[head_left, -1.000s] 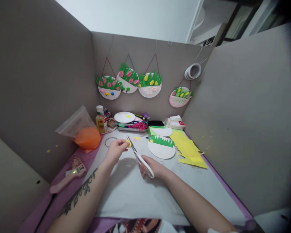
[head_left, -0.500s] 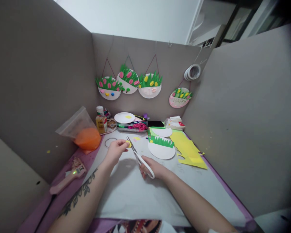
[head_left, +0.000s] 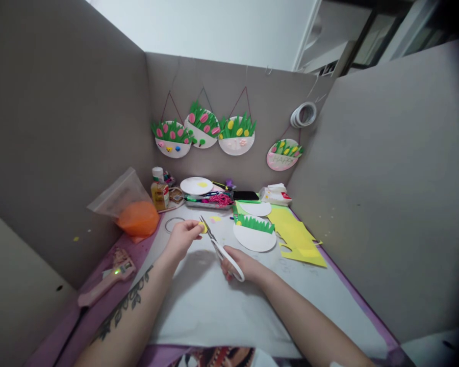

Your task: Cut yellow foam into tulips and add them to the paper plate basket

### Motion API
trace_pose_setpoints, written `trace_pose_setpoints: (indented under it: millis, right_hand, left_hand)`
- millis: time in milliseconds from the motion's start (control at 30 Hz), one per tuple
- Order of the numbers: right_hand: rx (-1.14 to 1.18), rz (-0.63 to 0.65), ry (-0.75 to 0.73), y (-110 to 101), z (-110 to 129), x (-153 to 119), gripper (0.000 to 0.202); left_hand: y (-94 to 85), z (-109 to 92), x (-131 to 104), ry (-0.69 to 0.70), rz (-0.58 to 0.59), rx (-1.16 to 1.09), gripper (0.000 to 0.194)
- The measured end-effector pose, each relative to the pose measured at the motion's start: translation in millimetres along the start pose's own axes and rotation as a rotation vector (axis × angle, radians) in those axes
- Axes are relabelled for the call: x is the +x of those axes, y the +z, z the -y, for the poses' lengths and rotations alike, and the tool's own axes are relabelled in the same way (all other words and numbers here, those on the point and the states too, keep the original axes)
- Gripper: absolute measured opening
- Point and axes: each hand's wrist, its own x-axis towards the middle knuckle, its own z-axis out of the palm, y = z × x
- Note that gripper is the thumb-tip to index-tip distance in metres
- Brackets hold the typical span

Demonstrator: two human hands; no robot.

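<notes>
Between the thumb and fingers of my left hand (head_left: pixel 183 238) is a small piece of yellow paper (head_left: pixel 204 228), pinched at its edge. My right hand (head_left: pixel 240 264) is closed around the white handles of a pair of scissors (head_left: pixel 229 260). The blades point up and to the left, slightly apart, right at the yellow piece. Just beyond my right hand lies a white paper plate (head_left: pixel 254 239) with a green paper grass strip and a yellow spot at its left end. Small yellow and pink scraps (head_left: pixel 215 219) rest on the white table cover.
Yellow paper sheets (head_left: pixel 300 239) with cut-outs lie at the right. At the back sit a supply tray (head_left: pixel 210 204), a glue bottle (head_left: pixel 160 193) and tissues (head_left: pixel 276 194). A bag of orange material (head_left: pixel 137 216) and a pink glue gun (head_left: pixel 112 278) are at left. Decorated plates (head_left: pixel 236 142) hang behind.
Almost nothing differs. Both hands, the scissors and the yellow piece stay in nearly the same place, and the blades look only slightly closer together.
</notes>
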Motion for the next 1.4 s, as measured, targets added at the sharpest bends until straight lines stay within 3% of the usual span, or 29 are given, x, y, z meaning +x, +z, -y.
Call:
trace_pose_setpoints:
  millis: [567, 833, 933, 1067, 1200, 1400]
  right_hand:
    - [-0.100, -0.007, 0.048, -5.8, 4.9, -2.8, 0.013]
    - [-0.097, -0.185, 0.062, -15.1, -3.0, 4.5, 0.015]
    - [0.022, -0.345, -0.026, -10.4, -2.4, 11.9, 0.017]
    - [0.074, -0.492, -0.211, 1.0, 1.2, 19.1, 0.023]
    - [-0.046, -0.604, -0.231, 7.7, -1.2, 20.1, 0.024]
    - [-0.133, -0.646, -0.215, 6.3, -8.1, 20.4, 0.024]
  left_hand:
    - [-8.8, 0.7, 3.2, 0.024, 0.110, 0.087, 0.025]
    - [-10.4, -0.4, 4.1, -0.008, 0.116, 0.181, 0.027]
    - [-2.1, 1.9, 0.4, -0.001, 0.141, 0.281, 0.029]
    - [13.0, 9.2, -7.3, 0.114, 0.233, 0.516, 0.027]
    - [22.0, 14.9, -13.5, 0.226, 0.279, 0.689, 0.026]
    - [23.1, 11.7, -14.9, 0.222, 0.265, 0.601, 0.024]
